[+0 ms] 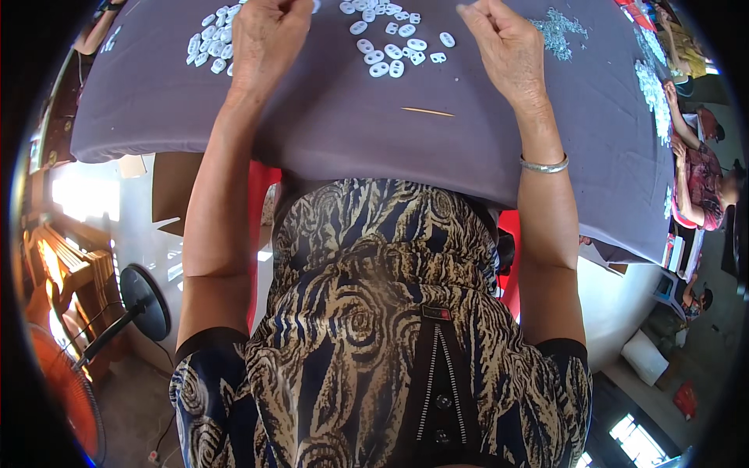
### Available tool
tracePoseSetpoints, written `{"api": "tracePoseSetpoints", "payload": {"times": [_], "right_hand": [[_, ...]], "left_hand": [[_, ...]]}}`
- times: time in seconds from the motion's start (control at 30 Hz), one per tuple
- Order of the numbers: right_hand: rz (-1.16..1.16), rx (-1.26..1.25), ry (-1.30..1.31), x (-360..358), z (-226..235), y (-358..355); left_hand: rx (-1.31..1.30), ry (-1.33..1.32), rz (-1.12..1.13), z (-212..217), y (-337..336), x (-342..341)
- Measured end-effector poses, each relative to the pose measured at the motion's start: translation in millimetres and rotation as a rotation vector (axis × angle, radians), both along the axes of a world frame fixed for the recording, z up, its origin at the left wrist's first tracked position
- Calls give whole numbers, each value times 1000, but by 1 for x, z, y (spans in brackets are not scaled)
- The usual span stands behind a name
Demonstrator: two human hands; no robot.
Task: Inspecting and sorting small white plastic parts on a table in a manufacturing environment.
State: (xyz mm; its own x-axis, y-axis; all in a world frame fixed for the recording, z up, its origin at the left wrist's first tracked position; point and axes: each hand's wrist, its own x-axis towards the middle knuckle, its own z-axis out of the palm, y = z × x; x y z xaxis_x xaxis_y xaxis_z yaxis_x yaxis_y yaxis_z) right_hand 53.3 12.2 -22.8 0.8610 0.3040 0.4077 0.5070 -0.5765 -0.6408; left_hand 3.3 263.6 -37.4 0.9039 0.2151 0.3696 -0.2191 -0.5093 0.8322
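My left hand (269, 43) is closed in a pinch at the top edge, over the table beside a pile of white oval plastic pieces with holes (211, 40). A bit of white shows by its fingertips, which are partly cut off; whether they grip it I cannot tell. More white two-holed pieces (394, 51) lie loosely spread between my hands. My right hand (507, 51), with a silver bangle on the wrist, is also closed, thumb against the fingers; anything in it is too small to make out. Nearer me lies a thin pointed wooden stick (427, 111).
A heap of small clear, shiny pieces (559, 33) lies right of my right hand. The grey tablecloth (351, 148) hangs over the near edge. More clear pieces (652, 97) line the far right side, where other people (698, 168) sit. A fan (144, 303) stands at lower left.
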Motion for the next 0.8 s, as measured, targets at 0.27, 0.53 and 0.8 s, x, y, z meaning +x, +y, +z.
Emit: {"api": "tracePoseSetpoints", "payload": {"times": [0.27,0.53,0.8], "right_hand": [[334,-150,19,-1,-10,2],[470,-229,-54,-3,-23,12],[400,75,300,-5,-19,12]], "left_hand": [[22,-428,290,8,-25,-5],[-116,-242,-183,-32,-42,-2],[-181,-35,-361,-20,-60,-16]]}}
